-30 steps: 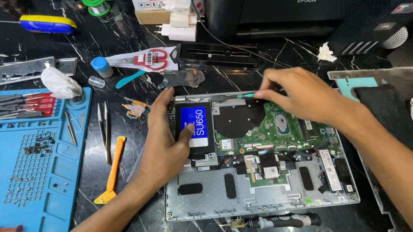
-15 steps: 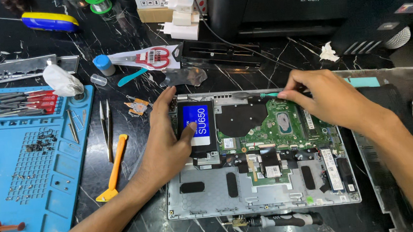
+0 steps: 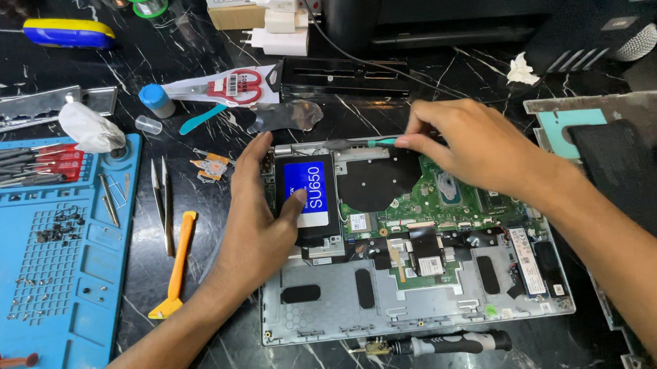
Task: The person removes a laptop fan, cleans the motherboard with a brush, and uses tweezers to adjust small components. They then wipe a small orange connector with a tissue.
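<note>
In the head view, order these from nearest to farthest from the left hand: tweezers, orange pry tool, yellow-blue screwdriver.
From the left hand:
1. Orange pry tool, just to its left on the table.
2. Tweezers, slightly farther left, beside the blue mat.
3. Yellow-blue screwdriver, far at the top left.

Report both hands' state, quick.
Left hand: closed on the black drive with the blue label, thumb pressing its face.
Right hand: fingertips pinched shut on a thin teal-tipped tool over the open laptop.

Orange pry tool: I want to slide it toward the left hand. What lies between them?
Head view: only bare black marble tabletop shows between the orange pry tool and the left hand.
</note>
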